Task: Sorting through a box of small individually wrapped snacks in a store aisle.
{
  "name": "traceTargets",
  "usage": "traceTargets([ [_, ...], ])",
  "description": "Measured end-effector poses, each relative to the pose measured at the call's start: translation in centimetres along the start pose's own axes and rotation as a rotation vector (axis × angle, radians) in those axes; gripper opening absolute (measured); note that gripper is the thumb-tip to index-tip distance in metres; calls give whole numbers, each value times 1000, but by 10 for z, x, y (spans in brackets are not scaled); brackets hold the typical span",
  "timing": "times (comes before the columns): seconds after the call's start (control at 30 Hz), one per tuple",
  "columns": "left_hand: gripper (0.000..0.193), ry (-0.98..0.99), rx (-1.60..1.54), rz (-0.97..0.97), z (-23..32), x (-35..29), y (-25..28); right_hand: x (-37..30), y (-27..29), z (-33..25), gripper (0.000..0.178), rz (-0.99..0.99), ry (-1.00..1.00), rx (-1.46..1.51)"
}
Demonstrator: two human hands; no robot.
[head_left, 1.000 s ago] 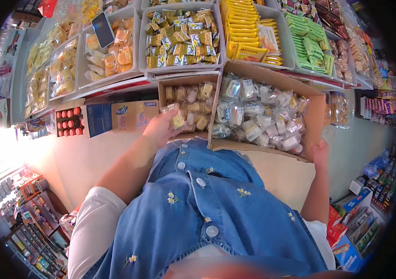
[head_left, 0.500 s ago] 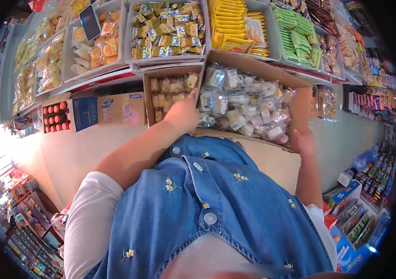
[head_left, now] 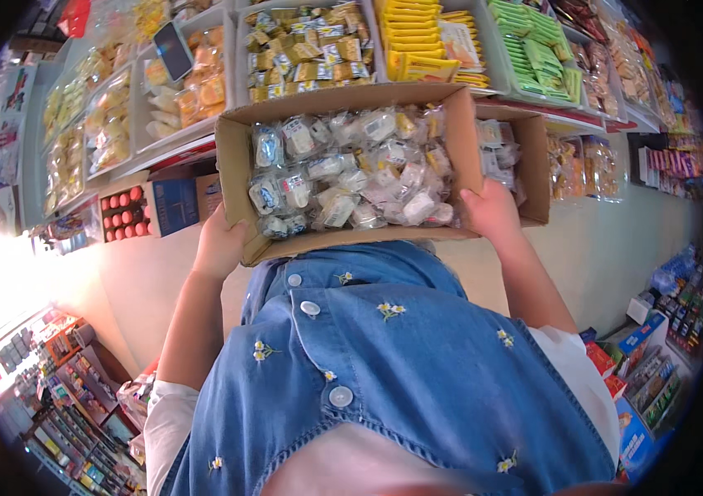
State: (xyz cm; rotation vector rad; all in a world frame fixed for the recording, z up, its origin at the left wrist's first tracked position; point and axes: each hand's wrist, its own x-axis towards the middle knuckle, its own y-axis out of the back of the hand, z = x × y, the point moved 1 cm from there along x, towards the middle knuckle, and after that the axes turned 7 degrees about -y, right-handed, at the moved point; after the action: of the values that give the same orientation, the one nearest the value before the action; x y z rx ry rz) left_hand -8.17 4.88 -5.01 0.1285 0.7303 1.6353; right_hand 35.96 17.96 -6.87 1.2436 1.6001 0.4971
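Your left hand (head_left: 218, 246) and right hand (head_left: 492, 211) clamp fingers on opposite sides of a cardboard box (head_left: 236, 157) of clear-wrapped snacks (head_left: 351, 169)

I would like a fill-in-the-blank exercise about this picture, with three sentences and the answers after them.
1. Both hands hold a cardboard box full of small snacks in ____ wrappers.
2. The left hand grips the box at its ____ end.
3. In the shelf bin just behind the box, left of the green packets, lie flat packets of ____ colour.

Missing words: clear; left; yellow
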Motion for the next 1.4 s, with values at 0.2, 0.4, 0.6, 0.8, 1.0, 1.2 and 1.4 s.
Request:
traceTargets([
  [0.2, 47, 146, 52, 20, -22, -6, 11, 17, -33, -44, 36, -28, 77, -172],
  [0.4, 53, 103, 184, 24, -34, -8, 12, 14, -12, -109, 44, 380, 418, -213],
  [0.6, 52, 79, 224, 18, -33, -4, 12, 30, -110, -237, 31, -86, 1070, 44],
  [0.8, 52, 115, 218, 38, -32, -3, 13, 47, -205, -279, 37, 17, 747, -250],
  [1.0, 52, 108, 158, 30, -43, -7, 18, 58, -181, -290, 52, -494, 521, -881],
  [1.2, 51, 114, 218, 25, -38, -5, 13, 75, -216, -267, 51, -382, 604, -782],
  [1.4, 50, 156, 173, 39, -41, -6, 11, 72, -187, -279, 40, -654, 544, -796],
])
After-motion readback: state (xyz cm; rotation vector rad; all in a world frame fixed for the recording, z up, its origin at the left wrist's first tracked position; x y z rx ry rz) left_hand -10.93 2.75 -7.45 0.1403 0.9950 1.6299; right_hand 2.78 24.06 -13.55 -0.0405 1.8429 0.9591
